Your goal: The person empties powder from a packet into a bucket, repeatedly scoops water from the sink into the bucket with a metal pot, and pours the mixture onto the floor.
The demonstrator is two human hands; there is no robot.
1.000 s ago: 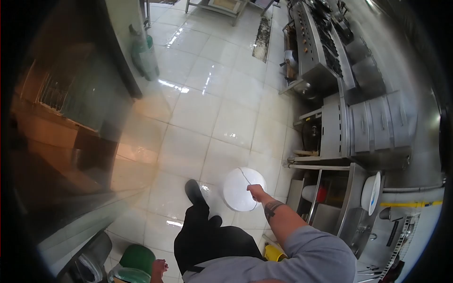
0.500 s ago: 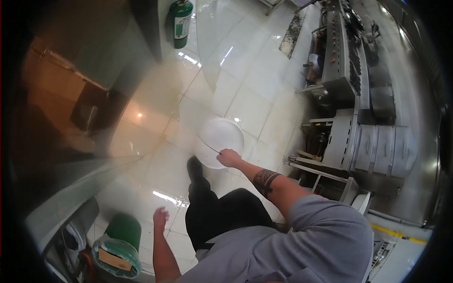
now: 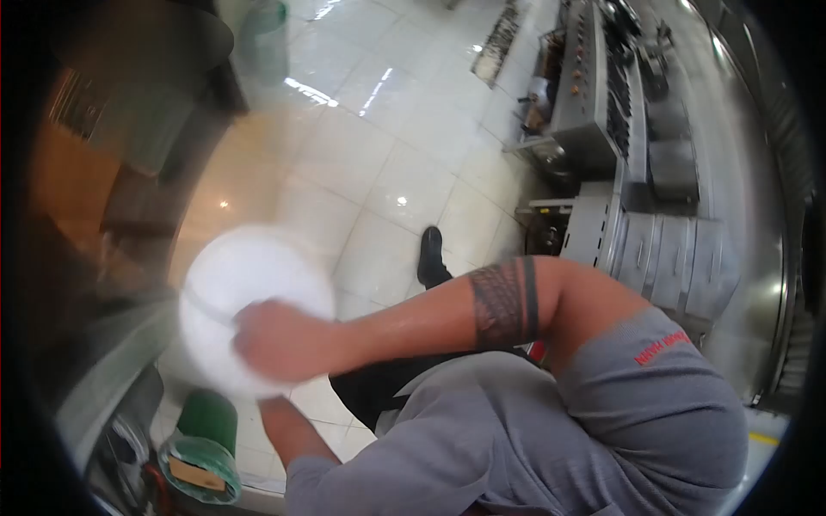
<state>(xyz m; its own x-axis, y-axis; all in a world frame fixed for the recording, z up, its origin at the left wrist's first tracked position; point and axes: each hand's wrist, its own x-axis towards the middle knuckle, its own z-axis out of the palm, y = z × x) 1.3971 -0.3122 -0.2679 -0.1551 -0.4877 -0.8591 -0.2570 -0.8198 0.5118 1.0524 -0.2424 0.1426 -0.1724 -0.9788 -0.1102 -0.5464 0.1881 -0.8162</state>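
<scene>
A round white bucket [image 3: 249, 267], smeared by motion, hangs at the left of the view from a thin handle. My right hand [image 3: 288, 341] is closed round that handle, above the bucket's top. The tattooed right forearm reaches across my body from the right. Of my left arm only the forearm shows, below the bucket; the left hand is hidden behind the bucket and the right hand.
A green bin [image 3: 206, 421] with a lined bin [image 3: 202, 471] holding cardboard stands at the lower left. Wet white tiles [image 3: 387, 172] cover the floor. A stove [image 3: 589, 95] and steel counters run along the right. A green cylinder [image 3: 264, 39] stands at the upper left.
The bucket has moved left and up closer to the camera in my right hand, and now looks larger. My left hand has passed out of sight behind it.
</scene>
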